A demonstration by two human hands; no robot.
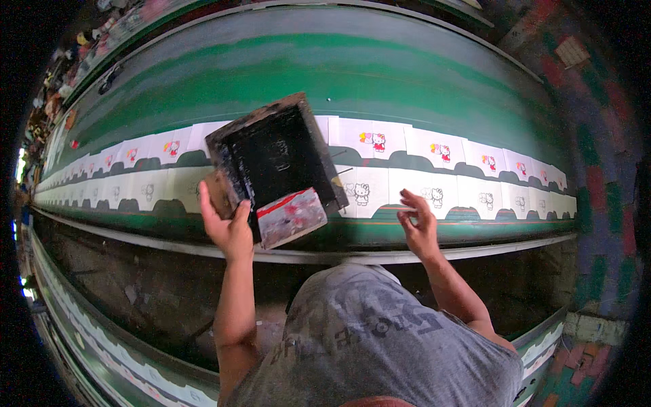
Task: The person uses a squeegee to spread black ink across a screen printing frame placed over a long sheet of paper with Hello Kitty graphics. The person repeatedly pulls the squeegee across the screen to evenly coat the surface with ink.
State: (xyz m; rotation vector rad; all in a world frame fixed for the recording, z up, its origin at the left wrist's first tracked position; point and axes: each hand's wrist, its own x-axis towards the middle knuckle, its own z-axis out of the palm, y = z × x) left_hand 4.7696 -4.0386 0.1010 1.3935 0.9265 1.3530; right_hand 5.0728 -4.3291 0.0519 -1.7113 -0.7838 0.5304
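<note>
A dark screen-printing frame [271, 156] with a black mesh hangs tilted over the left-middle of the green table. My left hand [232, 227] holds it at the lower left corner, thumb on top and the other fingers along the outer side. Across the near end of the frame lies a squeegee-like block [293, 218], stained grey with a red stripe. My right hand [420, 227] is apart from the frame, its fingers loosely bent and spread, holding nothing. Below it sits a white cut piece [424, 183] with a black cartoon outline.
Two rows of white printed pieces run along the green table [325, 74]; the far row's coloured piece [366, 139] shows a red-dressed figure. A pale rail [475, 253] edges the near side. Another table with prints [95, 339] stands at lower left.
</note>
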